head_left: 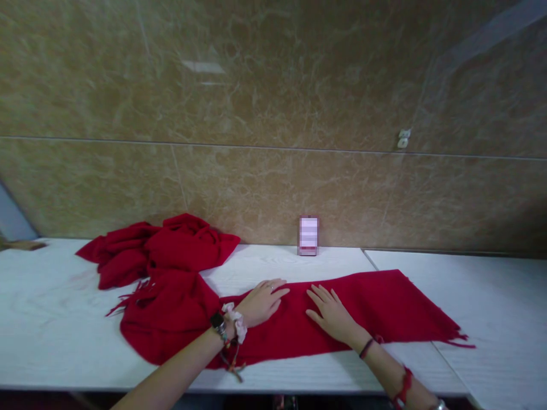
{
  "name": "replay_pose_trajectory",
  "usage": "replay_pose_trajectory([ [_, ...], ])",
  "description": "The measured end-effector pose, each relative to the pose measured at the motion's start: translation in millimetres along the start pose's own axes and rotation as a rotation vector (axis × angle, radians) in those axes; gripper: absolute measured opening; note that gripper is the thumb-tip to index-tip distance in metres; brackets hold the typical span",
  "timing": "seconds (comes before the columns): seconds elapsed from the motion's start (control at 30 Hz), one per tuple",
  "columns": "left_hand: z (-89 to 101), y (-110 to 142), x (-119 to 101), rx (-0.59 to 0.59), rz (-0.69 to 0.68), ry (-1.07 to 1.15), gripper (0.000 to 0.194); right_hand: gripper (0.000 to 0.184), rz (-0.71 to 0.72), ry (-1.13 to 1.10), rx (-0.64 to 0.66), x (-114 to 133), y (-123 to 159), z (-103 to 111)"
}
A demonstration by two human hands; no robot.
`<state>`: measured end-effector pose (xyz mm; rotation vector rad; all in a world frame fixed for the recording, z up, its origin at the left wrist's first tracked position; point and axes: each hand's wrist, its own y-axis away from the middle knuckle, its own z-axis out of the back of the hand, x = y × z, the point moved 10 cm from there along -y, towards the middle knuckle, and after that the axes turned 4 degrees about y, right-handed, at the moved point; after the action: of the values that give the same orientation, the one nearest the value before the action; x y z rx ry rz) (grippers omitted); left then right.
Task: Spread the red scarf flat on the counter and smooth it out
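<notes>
A red fringed scarf point(376, 307) lies along the white table, flat on the right with its tassels pointing right, and bunched up toward the left. My left hand point(262, 303) rests on the flat part near the middle, palm down with the fingers stretched out. A little to the right, my right hand point(331, 314) lies on the same cloth, its fingers spread. Neither hand grips the fabric. A crumpled heap of red cloth point(183, 245) sits behind the bunched end; whether it is one piece with the scarf I cannot tell.
A phone point(308, 236), its screen blurred, leans against the tan marbled wall point(273, 188) behind the scarf. The white tabletop point(55, 324) has seams on its right side, and its front edge runs close below my forearms. A small white fixture point(403, 138) is on the wall.
</notes>
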<state>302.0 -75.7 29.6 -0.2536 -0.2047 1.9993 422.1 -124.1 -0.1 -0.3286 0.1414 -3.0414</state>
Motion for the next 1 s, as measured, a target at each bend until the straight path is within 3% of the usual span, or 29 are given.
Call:
replay_pose_trajectory([
  [0.13, -16.8, 9, 4, 0.082, 0.013, 0.098, 0.038, 0.049, -0.019, -0.002, -0.006, -1, 1, 0],
  [0.33, -18.4, 10, 8, 0.103, 0.042, 0.143, 0.038, 0.047, -0.039, -0.022, -0.028, -6, 1, -3],
  [0.93, -1.4, 9, 6, -0.066, 0.100, 0.121, 0.030, 0.041, -0.034, 0.000, -0.135, -6, 2, 4],
  [1.0, -2.8, 8, 4, -0.044, 0.088, 0.092, 0.030, 0.041, -0.031, 0.004, -0.134, -6, 2, 4],
])
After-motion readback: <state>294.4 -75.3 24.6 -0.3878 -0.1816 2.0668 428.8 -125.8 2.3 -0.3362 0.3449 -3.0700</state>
